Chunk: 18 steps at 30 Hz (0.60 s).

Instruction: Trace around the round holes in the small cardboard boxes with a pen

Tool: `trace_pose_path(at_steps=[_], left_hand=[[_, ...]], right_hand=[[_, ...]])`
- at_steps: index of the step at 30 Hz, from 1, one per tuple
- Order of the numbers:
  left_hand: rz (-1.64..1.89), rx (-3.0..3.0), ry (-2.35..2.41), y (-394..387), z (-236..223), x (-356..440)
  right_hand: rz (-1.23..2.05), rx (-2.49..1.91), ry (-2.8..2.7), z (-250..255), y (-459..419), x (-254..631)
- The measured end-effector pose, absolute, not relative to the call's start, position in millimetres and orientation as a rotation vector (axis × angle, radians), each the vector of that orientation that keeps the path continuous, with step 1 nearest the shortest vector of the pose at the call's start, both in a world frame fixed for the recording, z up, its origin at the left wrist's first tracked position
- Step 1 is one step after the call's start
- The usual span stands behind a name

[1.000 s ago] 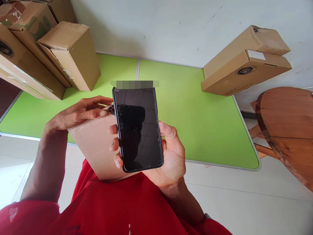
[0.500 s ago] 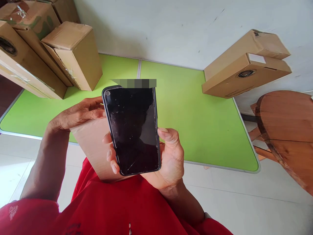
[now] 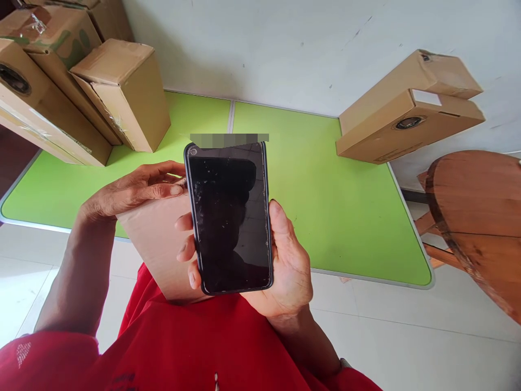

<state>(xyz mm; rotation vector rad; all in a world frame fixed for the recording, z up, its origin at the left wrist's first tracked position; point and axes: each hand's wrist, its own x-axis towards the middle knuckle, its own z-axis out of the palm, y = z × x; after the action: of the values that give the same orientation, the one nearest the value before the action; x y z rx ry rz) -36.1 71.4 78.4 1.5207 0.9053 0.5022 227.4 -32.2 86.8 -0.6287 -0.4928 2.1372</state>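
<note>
A dark-screened smartphone [image 3: 232, 222] in a black case is upright in front of me, its screen towards me with specks and scratches on it. My right hand [image 3: 291, 260] grips it from behind, thumb along the right side and fingertips curled round the left edge. Behind the phone, a cardboard box [image 3: 157, 239] leans between the table edge and my lap. My left hand [image 3: 136, 190] holds this box at its upper edge, with the fingers bent over it; the phone covers part of the box near those fingertips.
The green table [image 3: 301, 190] stands against a pale wall. Several cardboard boxes [image 3: 138, 98] are grouped at its left end. Two more boxes [image 3: 407, 119] stand at the right rear. To the right is a wooden stool [image 3: 476, 217] with a rounded top.
My right hand has shifted the phone slightly to the right and turned it more upright. Its thumb has slid to the phone's side. My left hand and the box have stayed put.
</note>
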Motion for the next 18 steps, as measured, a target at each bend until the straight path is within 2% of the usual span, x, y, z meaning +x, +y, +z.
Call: trace_pose_path(at_steps=[5,18], left_hand=[[0.505,1.537,0.905,72.3,77.8,-36.3],[0.528,1.710,0.865,74.4,78.1,-30.7]], right_hand=[[2.130,-0.550,-0.449,80.6,-33.7,228.6],[2.126,-0.677,-0.441,83.5,-34.8,230.1]])
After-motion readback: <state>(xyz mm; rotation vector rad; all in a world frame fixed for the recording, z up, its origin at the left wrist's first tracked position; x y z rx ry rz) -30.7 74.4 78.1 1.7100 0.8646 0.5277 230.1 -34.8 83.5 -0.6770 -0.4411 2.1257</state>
